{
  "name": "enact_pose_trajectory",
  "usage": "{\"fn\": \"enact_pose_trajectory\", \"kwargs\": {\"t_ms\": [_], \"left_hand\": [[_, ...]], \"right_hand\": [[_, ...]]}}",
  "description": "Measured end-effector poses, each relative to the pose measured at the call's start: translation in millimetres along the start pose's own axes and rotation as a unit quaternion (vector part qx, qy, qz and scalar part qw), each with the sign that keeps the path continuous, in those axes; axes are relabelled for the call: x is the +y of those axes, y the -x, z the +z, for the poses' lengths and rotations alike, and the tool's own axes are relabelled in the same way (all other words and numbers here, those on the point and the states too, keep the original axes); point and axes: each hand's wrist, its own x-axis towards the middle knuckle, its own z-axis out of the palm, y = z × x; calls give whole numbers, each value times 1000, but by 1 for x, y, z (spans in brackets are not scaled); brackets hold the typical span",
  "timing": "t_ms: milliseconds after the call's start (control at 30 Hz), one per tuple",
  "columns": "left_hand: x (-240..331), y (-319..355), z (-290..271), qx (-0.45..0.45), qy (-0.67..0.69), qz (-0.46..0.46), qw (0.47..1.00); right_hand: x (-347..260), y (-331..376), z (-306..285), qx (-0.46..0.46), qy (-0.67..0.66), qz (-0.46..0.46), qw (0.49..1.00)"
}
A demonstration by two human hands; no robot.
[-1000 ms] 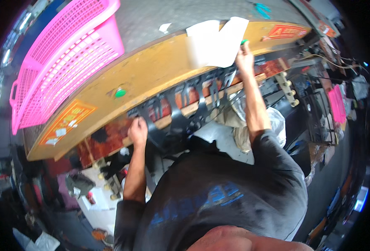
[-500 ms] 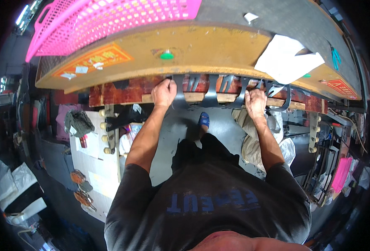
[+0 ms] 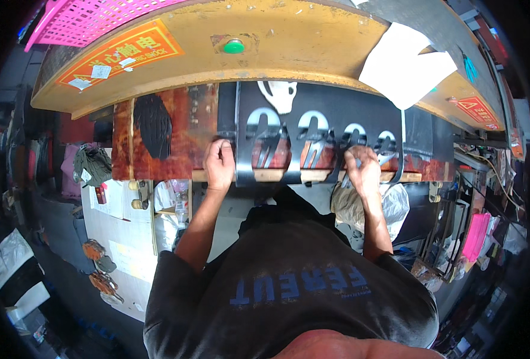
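Note:
A black sheet (image 3: 336,107) with several shoe-sole-shaped holes cut out of it lies on a worn reddish-brown cutting board (image 3: 184,140) under the yellow machine head (image 3: 289,48). My left hand (image 3: 220,163) grips the sheet's near left edge. My right hand (image 3: 363,170) presses on its near edge further right. A white sole-shaped piece (image 3: 280,93) lies at the sheet's far side. A black cut piece (image 3: 152,122) rests on the board to the left.
A pink plastic basket (image 3: 91,15) sits on top of the machine at the far left. White paper sheets (image 3: 408,63) lie on the machine's right part. A green button (image 3: 234,45) is on the head. Clutter and bags crowd the floor on both sides.
My head has tilted so the board is now in full view. Both hands have drawn the black sheet toward me along the board; earlier my right hand reached up near the white paper.

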Motion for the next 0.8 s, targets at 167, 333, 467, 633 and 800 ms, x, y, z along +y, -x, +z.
{"fn": "enact_pose_trajectory", "kwargs": {"t_ms": [167,333,467,633,800], "left_hand": [[35,16,22,-57,119,151,980],[26,62,29,-75,123,121,982],[12,107,19,-60,93,202,973],[18,126,10,-81,52,204,974],[25,120,14,-78,23,208,975]], "right_hand": [[-107,-53,61,-29,48,-121,991],[-158,-26,135,-80,140,-108,981],[-150,6,117,-107,46,-88,989],[-96,-33,20,-245,-483,132,830],[-50,-6,0,-106,-365,31,924]]}}
